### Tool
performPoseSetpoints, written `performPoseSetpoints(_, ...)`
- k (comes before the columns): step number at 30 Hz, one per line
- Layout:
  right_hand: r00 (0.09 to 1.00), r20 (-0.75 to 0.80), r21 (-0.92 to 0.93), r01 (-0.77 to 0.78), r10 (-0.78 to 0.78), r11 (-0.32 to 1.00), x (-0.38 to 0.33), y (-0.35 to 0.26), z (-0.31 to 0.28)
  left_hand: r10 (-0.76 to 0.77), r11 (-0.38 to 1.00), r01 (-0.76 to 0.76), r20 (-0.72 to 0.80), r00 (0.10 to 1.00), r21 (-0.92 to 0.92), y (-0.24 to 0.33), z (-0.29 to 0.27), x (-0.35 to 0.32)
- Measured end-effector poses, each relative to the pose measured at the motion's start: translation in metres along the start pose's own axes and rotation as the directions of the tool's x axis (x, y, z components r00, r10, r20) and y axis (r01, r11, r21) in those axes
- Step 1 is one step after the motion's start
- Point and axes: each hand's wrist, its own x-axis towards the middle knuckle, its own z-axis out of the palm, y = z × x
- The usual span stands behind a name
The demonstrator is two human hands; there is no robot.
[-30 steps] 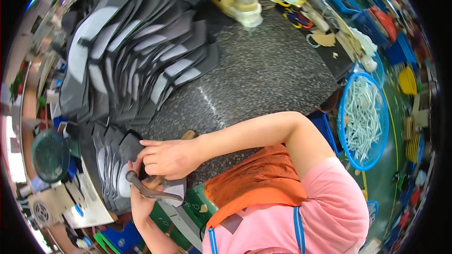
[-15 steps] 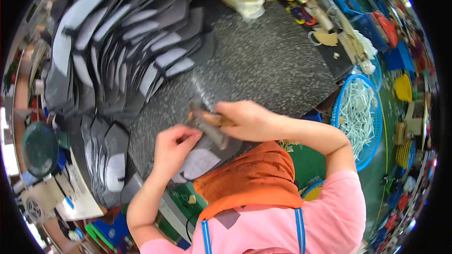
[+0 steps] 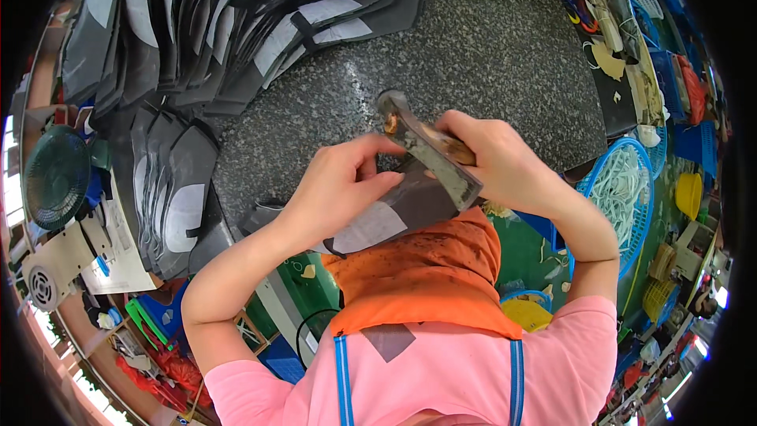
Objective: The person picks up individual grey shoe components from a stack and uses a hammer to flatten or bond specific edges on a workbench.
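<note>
My right hand is closed round the wooden handle of a hammer. Its long worn metal head slants over a dark grey sheet piece with a whitish patch. This piece lies at the near edge of the stone slab, against my orange apron. My left hand bends over the piece's far edge, thumb and fingers curled at it beside the hammer head. The hammer head hides part of the piece, and whether it touches the piece I cannot tell.
The speckled dark stone slab carries overlapping stacks of similar grey pieces at far left. A smaller stack lies nearer on the left. Scissors, scraps and tools line the right edge. A blue basket of pale strips stands on the right.
The whole view has shifted, so the slab and stacks sit higher. The hammer head now appears higher and farther right, clearer and less blurred. Both hands stay by the grey piece.
</note>
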Motion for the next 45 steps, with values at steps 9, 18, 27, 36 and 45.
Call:
performPoseSetpoints(9, 0.999, 0.028, -0.404, 0.025, -0.015, 0.914, -0.025, -0.007, -0.028, 0.423, 0.767, -0.316, -0.070, 0.904, 0.559, -0.022, 0.011, 0.017)
performPoseSetpoints(18, 0.995, 0.067, -0.475, -0.036, 0.077, 0.879, -0.022, 0.003, -0.028, 0.545, 0.710, -0.445, -0.024, 0.838, 0.545, -0.029, 0.016, 0.019)
performPoseSetpoints(27, 0.996, 0.074, -0.591, 0.077, -0.041, 0.803, -0.011, 0.009, -0.007, 0.507, 0.750, -0.376, -0.109, 0.855, 0.544, -0.036, 0.015, 0.008)
performPoseSetpoints(36, 0.993, 0.112, -0.614, 0.052, 0.021, 0.788, -0.001, -0.004, 0.004, 0.271, 0.928, -0.219, -0.144, 0.952, 0.300, -0.035, 0.004, -0.009)
performPoseSetpoints(45, 0.985, 0.139, -0.517, -0.013, 0.099, 0.856, -0.011, -0.013, -0.009, 0.434, 0.701, -0.234, -0.142, 0.890, 0.674, -0.031, 0.011, -0.010)
